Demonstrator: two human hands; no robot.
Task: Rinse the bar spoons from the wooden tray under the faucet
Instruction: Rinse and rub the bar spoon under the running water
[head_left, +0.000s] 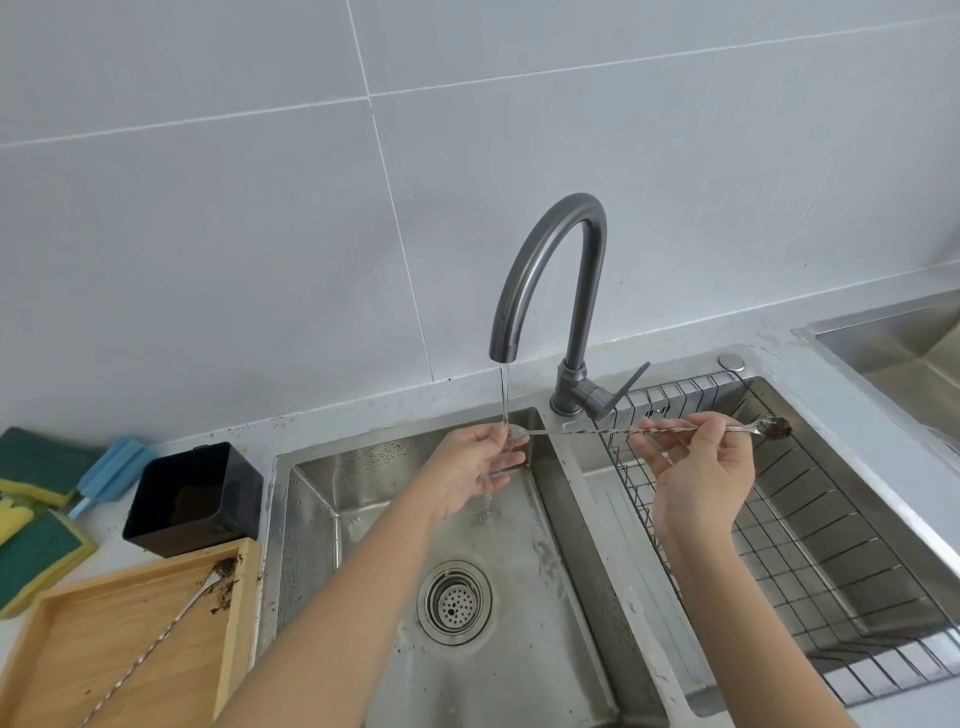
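A long twisted bar spoon (587, 431) lies level across both sink basins. My right hand (696, 467) pinches its shaft near the right end, where the bowl (776, 427) carries dark grounds. My left hand (475, 467) holds the spoon's other end under the thin stream from the grey faucet (550, 270). Water runs over my left fingers into the left sink (311, 519). A second bar spoon (156, 644) with dirty bowl lies slantwise in the wooden tray (234, 623) at the lower left.
A black square cup (195, 499) stands behind the tray. Green and yellow sponges (36, 551) and a blue brush (109, 473) lie at the far left. A wire rack (810, 545) fills the right basin. The drain strainer (454, 603) sits mid-basin.
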